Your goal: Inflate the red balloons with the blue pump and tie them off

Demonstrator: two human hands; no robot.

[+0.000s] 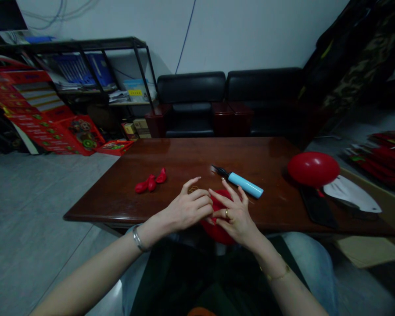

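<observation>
The left hand [191, 208] and the right hand [234, 216] are meeting over the near edge of the tabletop [191, 153], both working at a red balloon [221, 235]. The left hand is keeping its grip closed on the balloon, its fingers curling inward and its index finger pointing forward, while the right hand is also pinching the balloon, its other fingers spreading outward; their fingertips are partly hiding the place being held. The balloon is showing between and below the hands, hanging partly over the lap. A silver bracelet [138, 238] is circling the left wrist, and a gold ring [227, 213] is shining on the right hand. Just beyond the left hand's fingers, a thin yellowish loop [193, 189] is lying on the wood. Beyond the right hand, a light-blue pump [245, 184] is resting on its side, its black nozzle pointing forward and left. Farther to the left, three small red balloons [151, 182] are lying close together, not swollen like the large red balloon [314, 169] that is sitting at the right end. Near that one, a black flat object [318, 208] and a white item [352, 193] are lying. Behind the tabletop, black armchairs [192, 103] are standing against the wall, with a metal shelf [95, 46] and red boxes [42, 114] filling the left side.
</observation>
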